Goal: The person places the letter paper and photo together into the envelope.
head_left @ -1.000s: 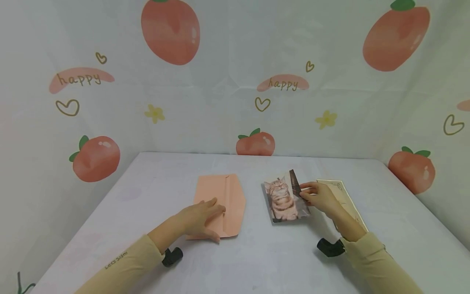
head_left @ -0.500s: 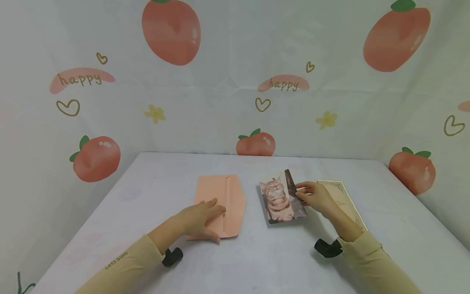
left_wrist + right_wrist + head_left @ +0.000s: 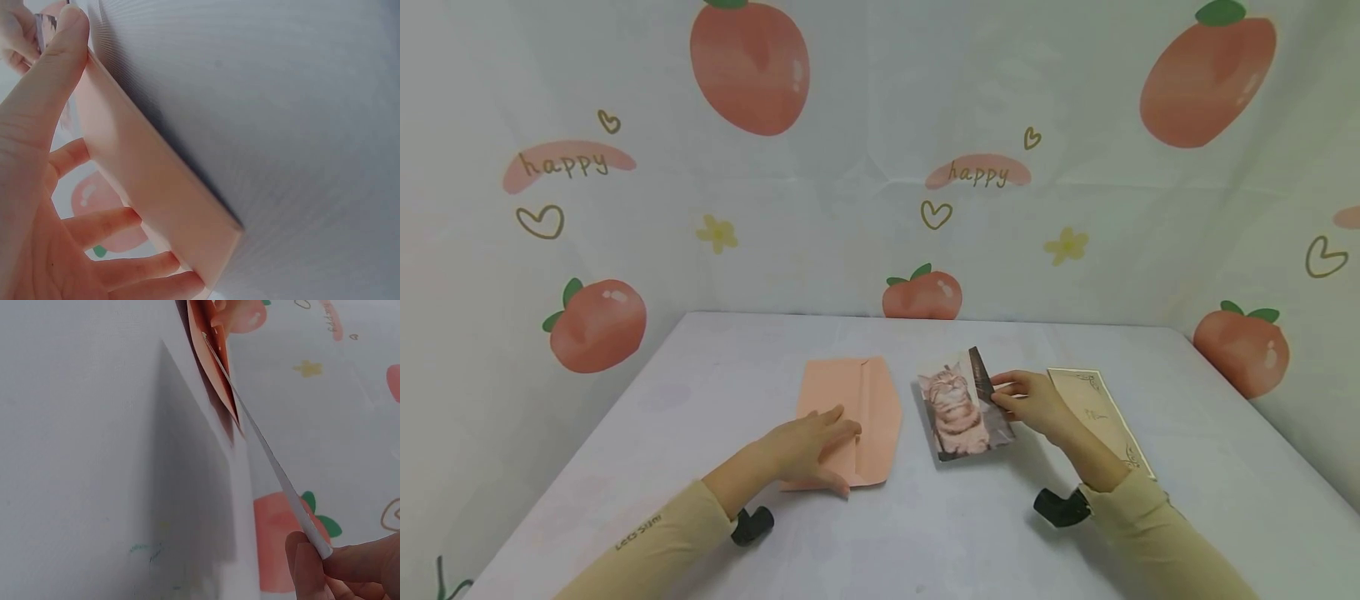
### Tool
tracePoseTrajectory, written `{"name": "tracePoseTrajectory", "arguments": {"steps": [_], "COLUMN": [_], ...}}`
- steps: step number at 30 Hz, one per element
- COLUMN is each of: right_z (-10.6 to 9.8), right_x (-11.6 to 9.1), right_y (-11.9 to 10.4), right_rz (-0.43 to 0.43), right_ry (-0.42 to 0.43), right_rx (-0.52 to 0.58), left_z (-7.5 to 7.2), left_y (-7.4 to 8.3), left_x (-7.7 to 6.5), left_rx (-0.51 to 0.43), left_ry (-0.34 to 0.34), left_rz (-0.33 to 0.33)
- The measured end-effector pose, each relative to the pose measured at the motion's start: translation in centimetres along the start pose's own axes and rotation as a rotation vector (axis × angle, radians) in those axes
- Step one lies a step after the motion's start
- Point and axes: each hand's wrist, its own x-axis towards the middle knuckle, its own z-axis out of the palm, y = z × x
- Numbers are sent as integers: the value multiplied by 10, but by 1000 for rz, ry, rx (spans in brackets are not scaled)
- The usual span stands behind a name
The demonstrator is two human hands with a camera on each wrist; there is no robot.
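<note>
A peach envelope (image 3: 880,417) lies left of the table's middle, its flap side pointing right. Spread over its lower left part, my left hand (image 3: 812,442) presses it with fingertips; the left wrist view shows the fingers along the envelope (image 3: 150,181) and the thumb by its near edge. My right hand (image 3: 1033,406) pinches the right edge of a cat-picture card (image 3: 958,408), between thumb and fingers. The card is tilted, its left side towards the envelope. Seen edge-on in the right wrist view, the card (image 3: 281,469) casts a shadow on the tabletop.
A cream card with a gold border (image 3: 1093,408) lies at the right, partly behind my right wrist. The white table (image 3: 917,550) reaches back to a hanging cloth (image 3: 820,217) printed with fruit and hearts. Black wrist mounts (image 3: 1062,507) hang below both cuffs.
My right hand has moved a little left with the cat-picture card, bringing it nearer the envelope. More of the cream card now shows. The left hand and envelope have stayed put.
</note>
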Motion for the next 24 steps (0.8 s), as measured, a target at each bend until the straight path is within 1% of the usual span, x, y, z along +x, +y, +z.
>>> {"name": "tracePoseTrajectory", "arguments": {"steps": [5, 16, 24], "right_z": [4, 11, 18], "right_x": [2, 6, 9], "right_y": [-1, -5, -7], "right_rz": [-28, 15, -38], "right_ry": [-6, -14, -27], "right_rx": [-3, -34, -6], "left_z": [-1, 1, 1], "left_y": [1, -1, -1], "left_x": [-1, 1, 2], "left_rx": [-4, 7, 8], "left_ry": [0, 9, 4], "left_rz": [2, 12, 20]}}
